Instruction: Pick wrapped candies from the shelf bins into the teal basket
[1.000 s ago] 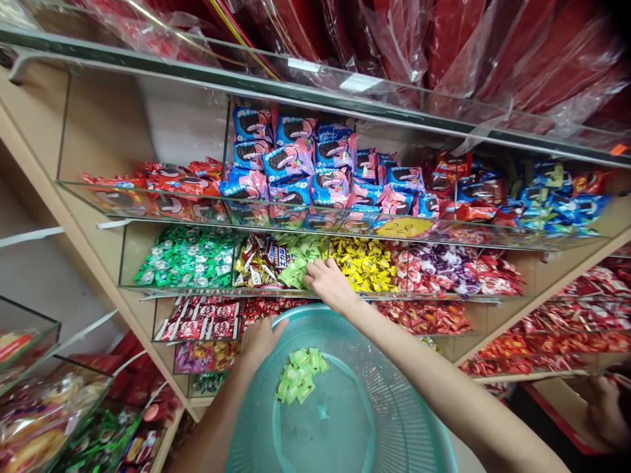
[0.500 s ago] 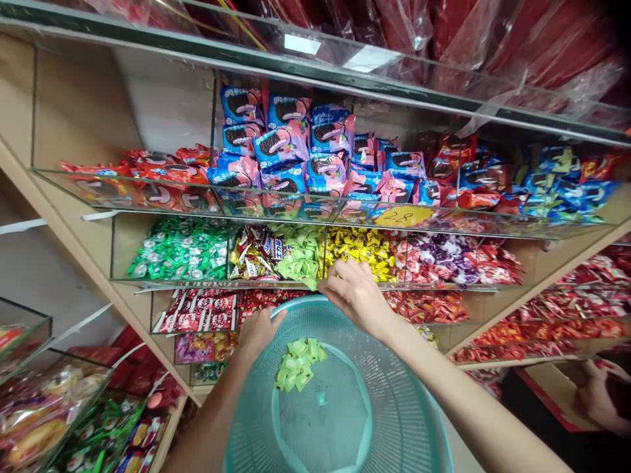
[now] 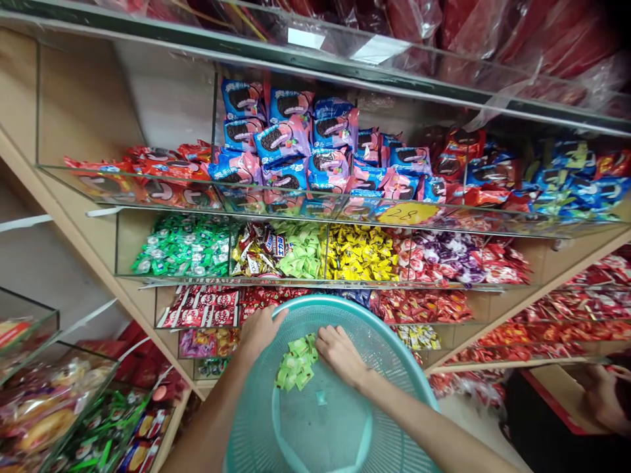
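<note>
1. Your right hand: palm down inside the round teal plastic mesh basket. Fingers curled close together, tips against the right edge of the heap. Whether they pinch a piece or merely lie on it cannot be told.

2. Heap of small pale-green wrapped sweets: on the far-left part of the basket floor, touching your right fingertips and just below your left thumb. One stray green sweet lies apart, nearer the centre.
Handling, by judgement: each piece is light, crinkly and slick in its wrapper, not fragile, and apt to slide on the mesh. Take the heap from its edge with cupped fingers. Pinch a single piece across its flat faces.

3. Your left hand: clamped on the basket's far rim, thumb over the top, fingers underneath and out of sight.

4. Glass-fronted shelf bins, just beyond the rim: matching pale-green sweets, yellow wrapped sweets on their right, mixed chocolate bars and dark-green sweets on their left.

5. Shelf above: blue-and-pink biscuit packs; yellow oval price tag marked 28.

6. Lower right, well apart: another person's hand.
</note>
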The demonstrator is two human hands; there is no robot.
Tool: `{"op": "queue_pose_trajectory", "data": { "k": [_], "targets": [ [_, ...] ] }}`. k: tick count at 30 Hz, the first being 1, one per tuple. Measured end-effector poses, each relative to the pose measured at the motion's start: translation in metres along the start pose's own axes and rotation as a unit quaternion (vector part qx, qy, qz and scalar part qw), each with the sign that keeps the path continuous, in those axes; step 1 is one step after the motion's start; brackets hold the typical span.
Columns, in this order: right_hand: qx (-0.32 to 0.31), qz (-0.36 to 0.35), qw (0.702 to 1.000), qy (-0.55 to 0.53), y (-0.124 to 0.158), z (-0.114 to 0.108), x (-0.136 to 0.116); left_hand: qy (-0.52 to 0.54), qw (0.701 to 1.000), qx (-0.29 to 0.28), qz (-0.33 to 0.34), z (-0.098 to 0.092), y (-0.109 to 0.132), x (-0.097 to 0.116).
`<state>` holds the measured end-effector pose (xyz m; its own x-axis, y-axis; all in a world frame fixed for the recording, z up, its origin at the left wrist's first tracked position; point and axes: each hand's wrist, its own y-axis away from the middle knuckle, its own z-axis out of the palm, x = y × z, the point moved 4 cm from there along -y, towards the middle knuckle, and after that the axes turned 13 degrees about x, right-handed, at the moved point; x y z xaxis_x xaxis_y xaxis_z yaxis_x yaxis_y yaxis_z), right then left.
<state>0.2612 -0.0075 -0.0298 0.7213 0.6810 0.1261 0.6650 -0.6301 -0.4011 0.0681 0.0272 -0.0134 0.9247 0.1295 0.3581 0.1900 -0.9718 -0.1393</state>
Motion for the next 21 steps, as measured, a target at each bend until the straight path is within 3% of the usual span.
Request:
{"op": "queue_pose_trajectory", "data": {
  "k": [9, 13, 17, 21],
  "targets": [
    [0.005, -0.017, 0.999, 0.033, 0.002, 0.023, -0.012, 0.004, 1.000, -0.005, -0.004, 0.000, 0.000, -0.002],
    [-0.007, -0.026, 0.999, 0.026, 0.002, 0.021, -0.014, 0.003, 1.000, 0.001, 0.003, -0.001, -0.001, -0.003],
    [0.012, -0.036, 0.999, 0.005, -0.013, -0.013, -0.014, 0.003, 1.000, 0.007, 0.014, 0.000, -0.003, -0.002],
    [0.095, -0.034, 0.995, -0.002, -0.053, -0.068, -0.007, -0.008, 1.000, 0.002, 0.010, 0.002, -0.004, 0.000]
  ]
}}
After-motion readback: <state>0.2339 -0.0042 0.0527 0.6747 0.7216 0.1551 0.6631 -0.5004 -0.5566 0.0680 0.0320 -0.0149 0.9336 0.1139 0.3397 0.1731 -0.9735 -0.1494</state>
